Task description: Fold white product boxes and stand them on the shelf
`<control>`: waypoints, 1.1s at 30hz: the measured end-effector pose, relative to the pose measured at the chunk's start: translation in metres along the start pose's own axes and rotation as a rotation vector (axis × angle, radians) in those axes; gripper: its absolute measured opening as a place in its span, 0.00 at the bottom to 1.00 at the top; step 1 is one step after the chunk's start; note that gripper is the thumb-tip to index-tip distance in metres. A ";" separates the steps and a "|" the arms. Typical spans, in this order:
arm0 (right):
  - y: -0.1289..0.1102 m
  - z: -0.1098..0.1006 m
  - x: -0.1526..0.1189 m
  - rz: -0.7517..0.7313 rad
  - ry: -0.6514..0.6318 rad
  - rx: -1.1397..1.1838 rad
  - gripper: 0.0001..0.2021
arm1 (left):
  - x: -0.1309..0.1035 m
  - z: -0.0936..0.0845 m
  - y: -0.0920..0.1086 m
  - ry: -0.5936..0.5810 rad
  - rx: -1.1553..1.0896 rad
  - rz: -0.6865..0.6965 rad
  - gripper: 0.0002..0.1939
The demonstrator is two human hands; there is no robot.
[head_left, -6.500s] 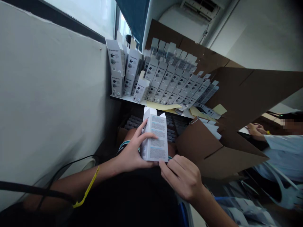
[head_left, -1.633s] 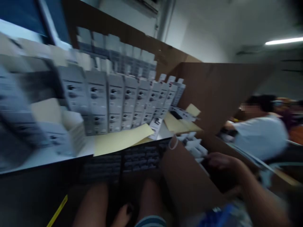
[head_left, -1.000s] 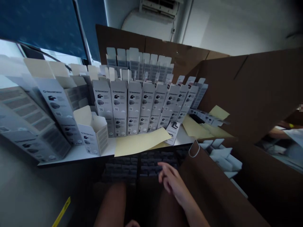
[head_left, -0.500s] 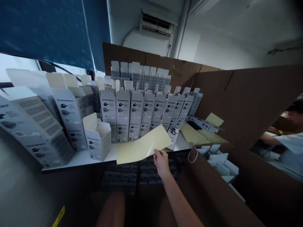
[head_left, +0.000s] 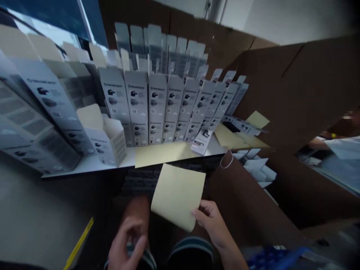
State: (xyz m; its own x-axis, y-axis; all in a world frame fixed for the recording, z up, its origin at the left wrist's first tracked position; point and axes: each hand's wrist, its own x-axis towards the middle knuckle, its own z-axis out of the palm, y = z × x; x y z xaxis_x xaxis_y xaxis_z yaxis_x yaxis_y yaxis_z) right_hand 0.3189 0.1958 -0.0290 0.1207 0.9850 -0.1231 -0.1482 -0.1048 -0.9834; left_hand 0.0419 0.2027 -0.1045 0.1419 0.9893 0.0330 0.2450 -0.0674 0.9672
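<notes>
My right hand (head_left: 210, 221) pinches a pale yellow paper sheet (head_left: 178, 195) by its lower right edge, thumb on top. The sheet hangs bent over my lap, its near edge curling. My left hand (head_left: 128, 242) is above my left leg, with loosely curled fingers, a gap between thumb and fingers, and nothing in it. Another yellow sheet (head_left: 160, 152) lies along the front of the white shelf (head_left: 128, 159). On its right end stands a small printed box (head_left: 201, 142). A short open carton (head_left: 105, 140) is left of that sheet.
Rows of tall grey-white printed cartons (head_left: 157, 108) with raised flaps line the shelf. More yellow paper (head_left: 229, 137) and a dark phone-like object (head_left: 231, 126) lie at right. A cardboard bin (head_left: 250, 202) holds white folded pieces (head_left: 257, 168). Another person (head_left: 341, 150) is at far right.
My right hand has drawn the yellow sheet down off the shelf toward my lap, exposing another sheet beneath. My left hand has come into view. The view has tilted downward.
</notes>
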 end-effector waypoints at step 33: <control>0.028 0.006 -0.056 -0.063 -0.169 -0.450 0.21 | -0.001 0.053 0.056 0.008 0.299 0.616 0.13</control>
State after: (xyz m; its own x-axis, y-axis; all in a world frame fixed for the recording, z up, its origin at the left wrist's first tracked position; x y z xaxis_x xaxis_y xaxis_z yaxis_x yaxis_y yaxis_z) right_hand 0.3021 0.1384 -0.0493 -0.0513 0.9959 -0.0750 0.2981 -0.0564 -0.9529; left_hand 0.1058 0.1907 -0.0636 0.3336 0.7598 0.5580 0.3764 -0.6501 0.6601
